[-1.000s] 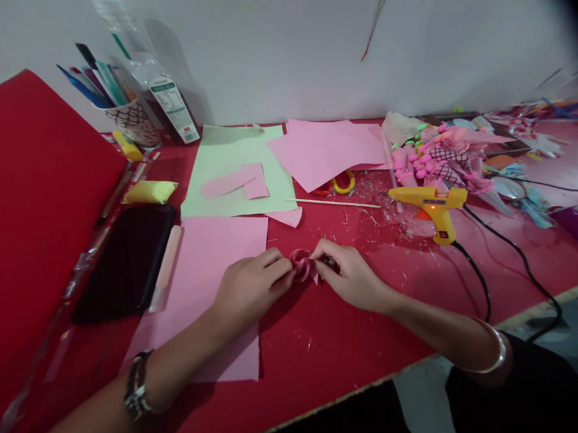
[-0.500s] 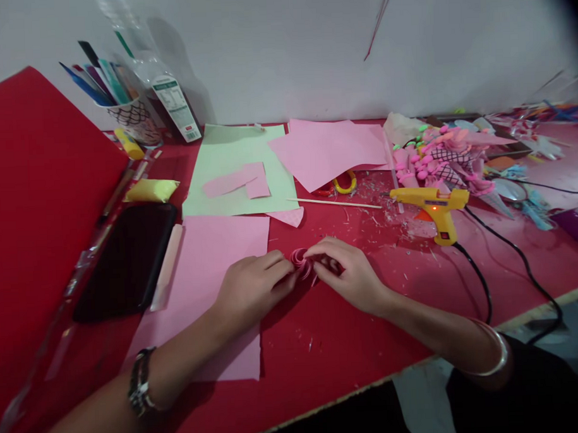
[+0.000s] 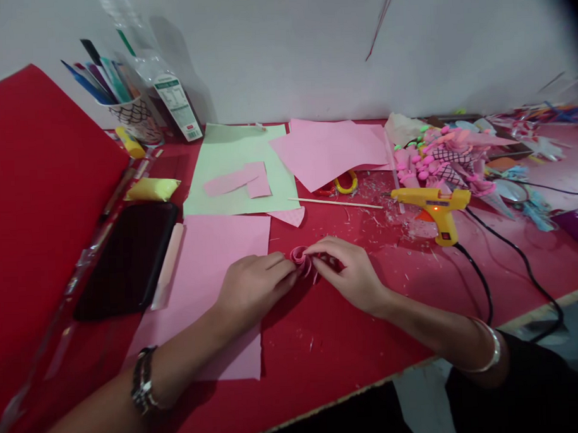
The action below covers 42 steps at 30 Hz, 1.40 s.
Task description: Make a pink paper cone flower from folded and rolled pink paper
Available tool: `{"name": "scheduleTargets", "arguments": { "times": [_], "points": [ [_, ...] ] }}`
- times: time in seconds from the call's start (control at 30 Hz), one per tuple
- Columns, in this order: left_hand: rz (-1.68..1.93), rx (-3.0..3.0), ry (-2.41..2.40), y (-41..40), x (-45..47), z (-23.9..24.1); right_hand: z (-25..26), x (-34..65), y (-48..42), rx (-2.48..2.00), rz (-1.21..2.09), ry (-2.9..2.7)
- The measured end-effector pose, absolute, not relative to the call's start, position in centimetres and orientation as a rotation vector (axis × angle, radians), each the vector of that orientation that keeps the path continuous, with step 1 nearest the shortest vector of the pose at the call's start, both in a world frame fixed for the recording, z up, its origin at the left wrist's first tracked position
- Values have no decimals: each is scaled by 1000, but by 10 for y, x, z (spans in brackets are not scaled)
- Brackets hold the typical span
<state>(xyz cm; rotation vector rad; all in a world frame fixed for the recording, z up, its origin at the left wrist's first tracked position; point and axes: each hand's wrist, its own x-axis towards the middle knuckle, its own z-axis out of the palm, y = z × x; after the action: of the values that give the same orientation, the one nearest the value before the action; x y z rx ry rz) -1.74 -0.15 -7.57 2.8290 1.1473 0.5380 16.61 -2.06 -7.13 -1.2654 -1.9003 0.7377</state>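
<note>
A small rolled pink paper flower rests on the red table between my two hands. My left hand pinches its left side with closed fingertips. My right hand grips it from the right, fingers curled over it. A large pink paper sheet lies under my left wrist.
A yellow glue gun with a black cord stands to the right. Behind lie a thin wooden stick, a green sheet, another pink sheet and scissors. A black phone, a red board and a pen cup are on the left.
Both hands stay on the paper flower with only slight finger shifts. The view has moved a little.
</note>
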Motion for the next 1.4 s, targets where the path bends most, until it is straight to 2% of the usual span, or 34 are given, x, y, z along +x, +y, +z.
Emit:
{"name": "scheduleTargets", "arguments": {
  "times": [0.3,1.03,1.4],
  "points": [
    [639,2852,1119,-1,-17,-76,-72,167,-18,-1191,760,-1921],
    [596,2767,1163,0,-17,-76,-74,168,-19,-1170,766,-1932],
    [600,2594,1158,1,-26,-60,-68,173,-24,-1234,963,-1895]
  ]
}}
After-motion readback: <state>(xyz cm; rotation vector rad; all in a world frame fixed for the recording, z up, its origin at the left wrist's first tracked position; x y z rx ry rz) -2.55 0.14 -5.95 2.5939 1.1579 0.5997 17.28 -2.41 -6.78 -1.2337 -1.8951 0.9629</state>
